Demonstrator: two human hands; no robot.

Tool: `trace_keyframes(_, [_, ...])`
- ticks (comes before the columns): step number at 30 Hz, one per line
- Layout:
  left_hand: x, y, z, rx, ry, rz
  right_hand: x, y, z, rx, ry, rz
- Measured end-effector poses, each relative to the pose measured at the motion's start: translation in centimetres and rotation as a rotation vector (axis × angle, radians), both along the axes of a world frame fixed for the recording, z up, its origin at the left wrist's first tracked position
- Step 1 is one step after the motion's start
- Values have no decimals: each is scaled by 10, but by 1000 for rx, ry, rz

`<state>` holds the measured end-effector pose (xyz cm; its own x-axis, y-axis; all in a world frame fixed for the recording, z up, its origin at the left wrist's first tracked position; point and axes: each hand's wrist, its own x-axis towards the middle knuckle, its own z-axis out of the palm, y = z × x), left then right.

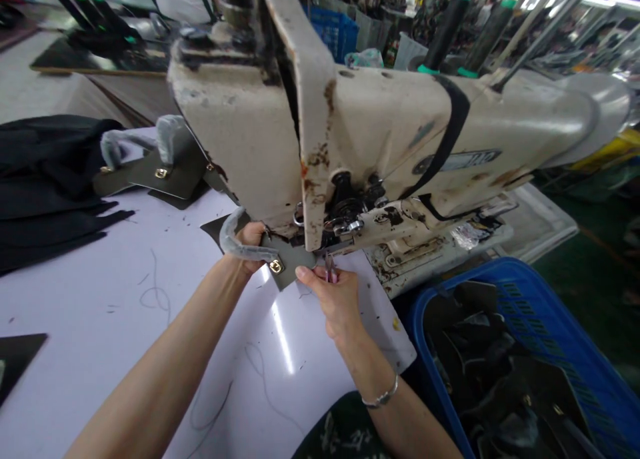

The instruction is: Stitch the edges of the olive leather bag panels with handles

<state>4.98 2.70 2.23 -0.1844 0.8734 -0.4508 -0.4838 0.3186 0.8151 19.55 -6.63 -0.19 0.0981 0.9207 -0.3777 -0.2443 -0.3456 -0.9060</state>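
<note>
Pink-handled scissors [330, 271] pinched in right hand [333, 302]; left hand [249, 246] grasping 1 grey leather piece [293, 259] with 1 brass buckle [275, 266], at 1 sewing machine [250, 139].

The left hand [247, 249] is partly hidden behind the grey-green bag panel [290, 259], its fingertips out of sight. The right hand [333, 302] covers most of the pink-handled snips [330, 272], whose blades are too small to make out. The sewing machine head [240, 146] hides the needle area. The blue plastic crate [500, 292] runs off the lower right edge, its dark contents unclear. The black fabric [45, 172] is cut off at left, and the background is blurred.
</note>
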Motion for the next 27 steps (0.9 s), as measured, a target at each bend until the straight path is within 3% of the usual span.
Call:
trace_keyframes(6, [-3,0,-9,-74,36,29,-3,2,2,-20,-30,-7])
trace_keyframes(17, [-1,-1,2,-100,48,51,-13,2,-12,63,-83,-121])
trace_keyframes(27, [-13,20,-17,3,-41,-55,-25,14,-11,90,-68,-154])
